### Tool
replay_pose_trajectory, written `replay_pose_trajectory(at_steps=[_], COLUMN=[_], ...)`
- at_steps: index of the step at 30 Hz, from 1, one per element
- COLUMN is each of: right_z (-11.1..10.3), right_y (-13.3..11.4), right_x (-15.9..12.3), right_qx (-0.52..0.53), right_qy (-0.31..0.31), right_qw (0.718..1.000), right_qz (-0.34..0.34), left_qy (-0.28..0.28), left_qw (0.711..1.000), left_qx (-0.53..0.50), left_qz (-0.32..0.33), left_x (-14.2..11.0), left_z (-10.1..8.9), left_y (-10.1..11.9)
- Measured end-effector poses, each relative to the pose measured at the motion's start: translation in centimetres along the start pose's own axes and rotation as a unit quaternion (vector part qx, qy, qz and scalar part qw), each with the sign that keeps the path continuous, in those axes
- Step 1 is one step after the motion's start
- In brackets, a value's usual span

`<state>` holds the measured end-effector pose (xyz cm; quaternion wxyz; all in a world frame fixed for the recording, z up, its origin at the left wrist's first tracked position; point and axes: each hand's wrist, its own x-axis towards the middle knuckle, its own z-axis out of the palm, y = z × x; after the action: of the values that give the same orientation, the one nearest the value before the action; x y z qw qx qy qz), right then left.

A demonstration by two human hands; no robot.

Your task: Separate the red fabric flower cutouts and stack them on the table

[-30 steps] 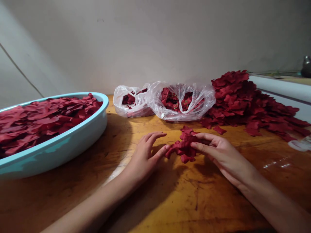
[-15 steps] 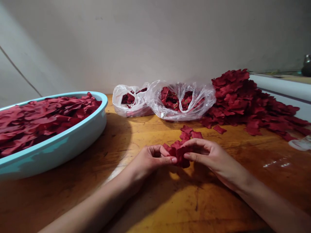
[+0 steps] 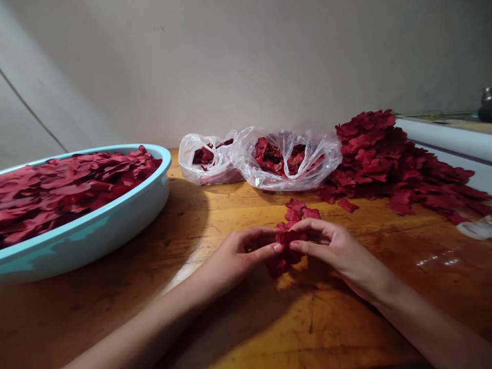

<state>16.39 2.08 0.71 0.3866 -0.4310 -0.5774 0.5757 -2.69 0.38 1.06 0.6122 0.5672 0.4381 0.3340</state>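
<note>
My left hand (image 3: 240, 253) and my right hand (image 3: 332, 246) meet at the middle of the wooden table (image 3: 238, 318). Both pinch a small clump of dark red fabric petals (image 3: 286, 246) between thumb and fingers, with the clump lifted slightly off the wood. A few loose red petals (image 3: 299, 209) lie just beyond the hands.
A light blue oval basin (image 3: 96, 233) full of flat red petals stands at the left. Two clear plastic bags (image 3: 284, 161) holding red petals sit by the back wall. A big heap of red petals (image 3: 388, 159) fills the back right, beside a white ledge (image 3: 442, 136).
My left hand closed from spread fingers into a pinch on the clump. Both hands drew together, and the clump now hangs lower between the fingertips.
</note>
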Motion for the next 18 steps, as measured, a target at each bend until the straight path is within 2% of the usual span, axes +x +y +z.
replay_pose_trajectory(at_steps=[3,9,11,15,18], right_z=[0.2,0.2,0.0,-0.4,-0.3], right_y=[-0.2,0.0,0.1,0.2,0.2], right_x=[0.0,0.0,-0.1,-0.1,-0.1], right_qx=[-0.032,0.0,0.006,0.025,0.038], right_qy=[-0.01,-0.014,0.003,0.061,0.05], right_qw=[0.999,1.0,1.0,0.998,0.998], right_qz=[-0.013,-0.007,-0.001,0.015,0.017], left_qy=[-0.004,0.036,0.038,0.052,0.076], left_qw=[0.997,0.987,0.992,0.997,0.992], left_qx=[-0.069,-0.154,-0.117,0.049,0.097], left_qz=[-0.047,-0.036,-0.034,-0.011,0.038], left_x=[0.3,0.7,0.6,0.2,0.0], left_z=[0.3,0.3,0.0,-0.7,-0.6], left_y=[-0.4,-0.7,-0.5,-0.2,-0.2])
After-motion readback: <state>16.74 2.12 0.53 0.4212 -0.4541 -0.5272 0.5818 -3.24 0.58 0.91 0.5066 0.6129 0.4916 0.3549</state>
